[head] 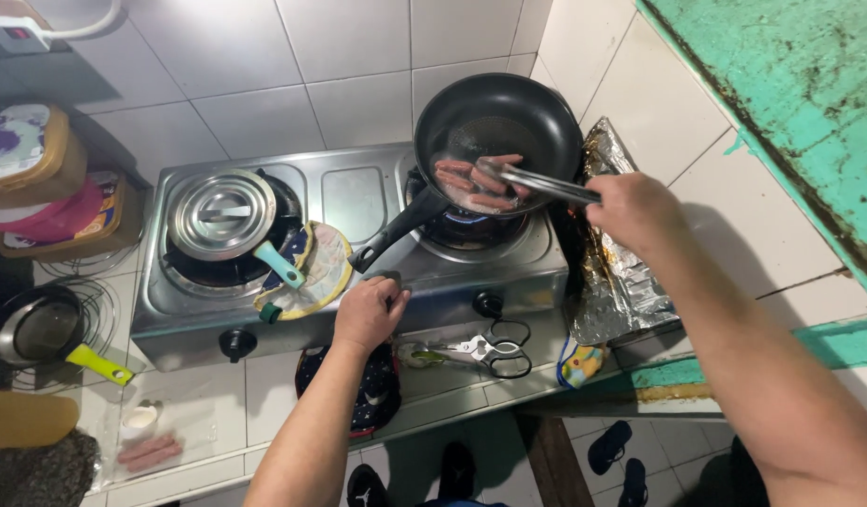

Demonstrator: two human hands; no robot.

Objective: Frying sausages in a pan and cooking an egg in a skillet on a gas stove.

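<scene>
The right hand grips metal tongs, its fingers closed round the handles; the tong tips reach among the pink sausages lying in the black frying pan, which sits tilted on the right burner of a steel two-burner gas stove, a blue flame showing beneath; the left hand rests at the stove's front edge just below the tip of the pan's black handle, fingers curled, though whether they pinch anything I cannot tell; on the left burner stands a lidded steel pot with a teal handle, a round cloth potholder beside it; scissors lie on the tiled surface before the stove; crumpled foil lines the right wall.
</scene>
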